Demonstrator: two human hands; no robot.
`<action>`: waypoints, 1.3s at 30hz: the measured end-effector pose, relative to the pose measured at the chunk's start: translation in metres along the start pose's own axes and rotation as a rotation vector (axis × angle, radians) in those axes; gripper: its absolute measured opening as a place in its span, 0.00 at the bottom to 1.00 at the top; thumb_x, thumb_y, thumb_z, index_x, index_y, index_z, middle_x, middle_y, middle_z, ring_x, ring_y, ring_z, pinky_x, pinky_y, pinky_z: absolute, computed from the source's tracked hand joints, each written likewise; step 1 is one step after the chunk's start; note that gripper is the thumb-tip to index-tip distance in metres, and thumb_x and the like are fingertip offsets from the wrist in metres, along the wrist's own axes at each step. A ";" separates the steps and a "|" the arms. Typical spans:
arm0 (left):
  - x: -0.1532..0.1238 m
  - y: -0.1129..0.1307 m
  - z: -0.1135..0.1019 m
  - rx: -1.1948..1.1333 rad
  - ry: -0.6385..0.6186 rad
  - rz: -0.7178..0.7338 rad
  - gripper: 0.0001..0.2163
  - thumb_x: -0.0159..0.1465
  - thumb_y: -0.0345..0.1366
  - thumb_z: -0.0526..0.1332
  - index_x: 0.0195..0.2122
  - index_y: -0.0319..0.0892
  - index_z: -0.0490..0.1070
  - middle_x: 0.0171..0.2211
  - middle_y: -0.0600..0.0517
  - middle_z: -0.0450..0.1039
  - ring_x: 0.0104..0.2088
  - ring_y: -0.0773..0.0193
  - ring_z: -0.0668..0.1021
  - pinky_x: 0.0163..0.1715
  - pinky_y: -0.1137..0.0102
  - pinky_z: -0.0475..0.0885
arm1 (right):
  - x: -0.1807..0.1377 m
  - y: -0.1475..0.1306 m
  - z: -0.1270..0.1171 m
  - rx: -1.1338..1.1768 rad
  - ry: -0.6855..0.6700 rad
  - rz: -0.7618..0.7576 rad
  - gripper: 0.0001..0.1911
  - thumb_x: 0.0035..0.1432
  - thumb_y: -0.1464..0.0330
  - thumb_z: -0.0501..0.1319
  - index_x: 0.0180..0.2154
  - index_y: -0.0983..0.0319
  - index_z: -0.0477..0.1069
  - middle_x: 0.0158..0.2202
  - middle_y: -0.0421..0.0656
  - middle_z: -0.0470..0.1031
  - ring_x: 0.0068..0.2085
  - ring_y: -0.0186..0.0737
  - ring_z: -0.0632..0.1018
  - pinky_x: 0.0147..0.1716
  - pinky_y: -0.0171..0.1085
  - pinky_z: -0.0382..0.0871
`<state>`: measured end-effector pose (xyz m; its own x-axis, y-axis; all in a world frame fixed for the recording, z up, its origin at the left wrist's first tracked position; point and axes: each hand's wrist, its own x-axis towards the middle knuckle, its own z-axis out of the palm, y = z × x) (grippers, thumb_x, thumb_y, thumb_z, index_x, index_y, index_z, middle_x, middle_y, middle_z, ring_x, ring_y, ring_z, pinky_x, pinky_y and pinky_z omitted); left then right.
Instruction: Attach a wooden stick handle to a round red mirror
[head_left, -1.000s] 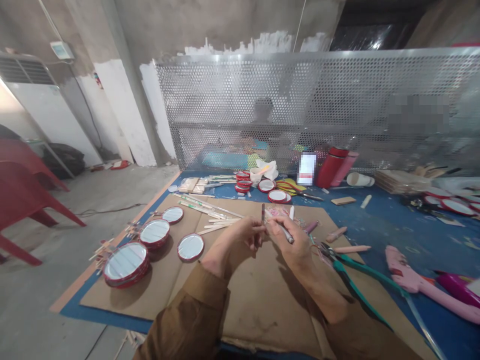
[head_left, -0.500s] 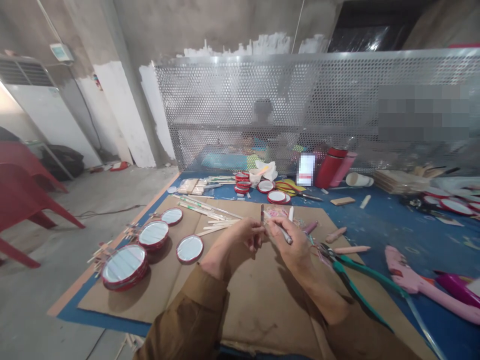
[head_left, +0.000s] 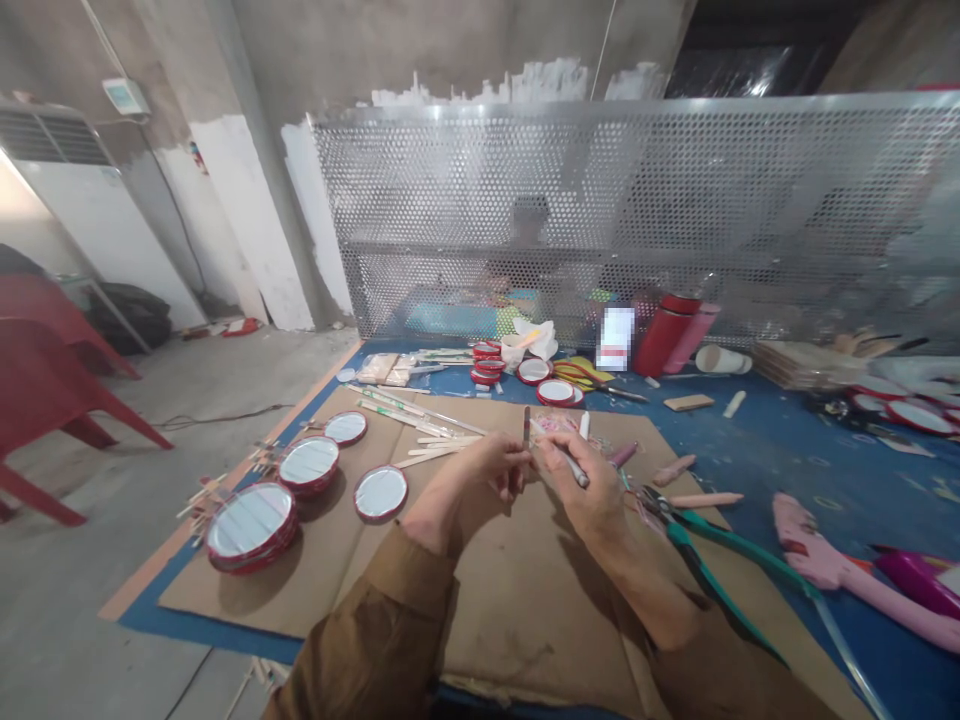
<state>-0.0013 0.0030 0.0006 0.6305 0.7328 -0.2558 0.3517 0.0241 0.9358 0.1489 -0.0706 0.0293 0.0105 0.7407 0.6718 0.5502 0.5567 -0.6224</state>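
Observation:
Over the cardboard sheet (head_left: 510,640), my left hand (head_left: 496,468) is closed in a pinch at the lower end of a small, dark, narrow stick (head_left: 526,422) that stands upright. My right hand (head_left: 589,490) grips a pale pen (head_left: 576,470), slanted with its front end towards the stick. Whether the pen touches the stick I cannot tell. On the cardboard to the left lie round white discs with red rims, one single (head_left: 381,493) and others stacked (head_left: 251,525). Pale flat wooden sticks (head_left: 435,450) lie just beyond my left hand.
Green-handled pliers (head_left: 720,570) and a pink glue gun (head_left: 817,550) lie to the right. Behind stand a lit phone (head_left: 615,338) and a red bottle (head_left: 664,335), before a perforated metal screen (head_left: 450,200). A person sits beyond it. Red chairs (head_left: 45,390) are at left.
The view has shifted very slightly. Both hands keep nearly the same pose, with the stick and the pen still in them.

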 end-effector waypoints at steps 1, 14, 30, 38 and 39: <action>0.000 0.000 0.000 0.007 -0.006 -0.002 0.18 0.65 0.49 0.58 0.27 0.40 0.69 0.16 0.53 0.68 0.16 0.68 0.71 0.19 0.72 0.67 | 0.000 0.000 0.000 0.000 -0.006 0.001 0.11 0.65 0.61 0.57 0.35 0.59 0.74 0.34 0.44 0.81 0.36 0.42 0.79 0.39 0.38 0.73; 0.003 0.006 0.000 -0.029 -0.018 -0.042 0.21 0.62 0.54 0.61 0.26 0.40 0.70 0.15 0.53 0.68 0.15 0.67 0.70 0.19 0.71 0.66 | 0.001 -0.002 0.000 0.004 -0.037 0.007 0.11 0.64 0.62 0.56 0.34 0.58 0.74 0.33 0.44 0.81 0.35 0.41 0.79 0.38 0.38 0.72; -0.002 0.013 -0.001 -0.041 -0.028 -0.046 0.19 0.64 0.52 0.60 0.29 0.40 0.70 0.17 0.54 0.68 0.16 0.67 0.71 0.20 0.71 0.67 | 0.001 0.004 0.001 -0.007 -0.003 0.006 0.11 0.64 0.61 0.57 0.36 0.58 0.75 0.35 0.45 0.81 0.38 0.44 0.80 0.40 0.40 0.73; -0.002 0.008 0.003 -0.070 0.035 -0.044 0.17 0.63 0.48 0.61 0.29 0.38 0.74 0.17 0.52 0.67 0.18 0.66 0.71 0.21 0.70 0.66 | 0.000 0.002 0.002 -0.003 0.000 -0.025 0.10 0.64 0.62 0.57 0.35 0.58 0.74 0.35 0.45 0.81 0.38 0.43 0.79 0.41 0.40 0.73; -0.002 0.006 0.003 -0.089 0.047 -0.031 0.16 0.63 0.48 0.61 0.30 0.38 0.74 0.17 0.52 0.68 0.18 0.66 0.71 0.21 0.70 0.66 | 0.000 0.002 0.002 0.000 0.001 -0.024 0.10 0.64 0.62 0.57 0.35 0.58 0.74 0.35 0.44 0.81 0.37 0.43 0.79 0.41 0.39 0.73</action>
<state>0.0020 -0.0004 0.0063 0.5866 0.7617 -0.2752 0.3061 0.1060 0.9461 0.1478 -0.0687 0.0276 -0.0022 0.7270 0.6866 0.5505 0.5741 -0.6061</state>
